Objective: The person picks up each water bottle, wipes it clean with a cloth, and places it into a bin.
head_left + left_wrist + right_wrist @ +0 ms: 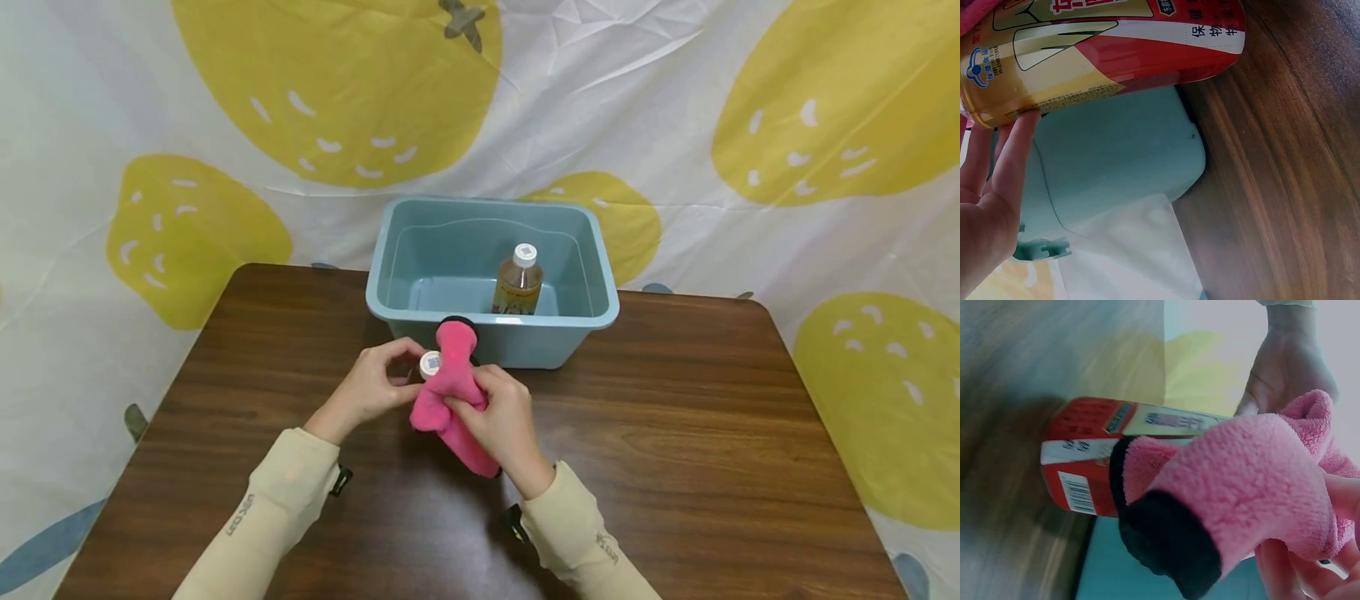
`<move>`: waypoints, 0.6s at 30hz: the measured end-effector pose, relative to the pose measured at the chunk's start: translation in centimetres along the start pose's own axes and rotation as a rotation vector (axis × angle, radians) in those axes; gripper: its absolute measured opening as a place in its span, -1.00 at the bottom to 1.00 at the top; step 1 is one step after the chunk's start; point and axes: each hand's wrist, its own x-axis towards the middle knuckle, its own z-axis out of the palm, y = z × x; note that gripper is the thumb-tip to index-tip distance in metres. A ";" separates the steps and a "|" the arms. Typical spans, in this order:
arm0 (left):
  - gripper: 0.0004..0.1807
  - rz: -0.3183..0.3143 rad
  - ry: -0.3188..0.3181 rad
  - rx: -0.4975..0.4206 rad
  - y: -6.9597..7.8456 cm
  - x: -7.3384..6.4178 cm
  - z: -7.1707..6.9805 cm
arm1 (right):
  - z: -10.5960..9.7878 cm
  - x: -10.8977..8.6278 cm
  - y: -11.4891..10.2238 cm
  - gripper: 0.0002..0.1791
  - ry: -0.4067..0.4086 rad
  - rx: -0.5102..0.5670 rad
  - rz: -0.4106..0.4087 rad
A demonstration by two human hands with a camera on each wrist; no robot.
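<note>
My left hand holds a bottle with its fingers and thumb around the top, near the white cap. In the left wrist view the bottle shows its red and gold label, with fingertips against its upper end. My right hand pinches a pink fluffy cloth between thumb and fingers. The cloth lies against the bottle and hides much of it from above. Black ends on the cloth show in the right wrist view, in front of the bottle's red lower part.
Just behind the hands, a blue-green plastic bin stands at the back of the brown wooden table. Inside it is an upright white-capped bottle of brownish liquid. A fruit-patterned curtain hangs behind the table.
</note>
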 end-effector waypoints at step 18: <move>-0.65 -0.030 0.004 -0.081 -0.2 0.1 0.3 | 3.0 -3.4 3.8 -0.77 0.032 -0.077 0.086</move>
